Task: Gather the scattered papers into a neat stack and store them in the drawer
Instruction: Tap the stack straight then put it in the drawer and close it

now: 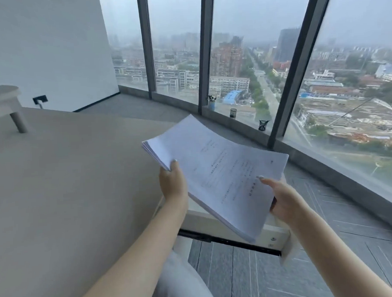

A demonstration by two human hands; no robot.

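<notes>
A thick stack of white printed papers point(216, 170) is held in the air, tilted, past the right edge of the beige desk point(68, 176). My left hand point(173, 183) grips the stack's left edge with the thumb on top. At the stack's lower right edge, my right hand point(280, 198) holds it, thumb on the printed page. Below the stack an open white drawer point(270, 233) sticks out from the desk's side on a black rail; the papers hide most of its inside.
Tall windows with dark frames point(299, 65) curve around the room above a grey sill. Three pen holders point(233, 113) stand on the sill. A small round table point(2, 100) is at the far left. Grey floor point(286, 279) lies below the drawer.
</notes>
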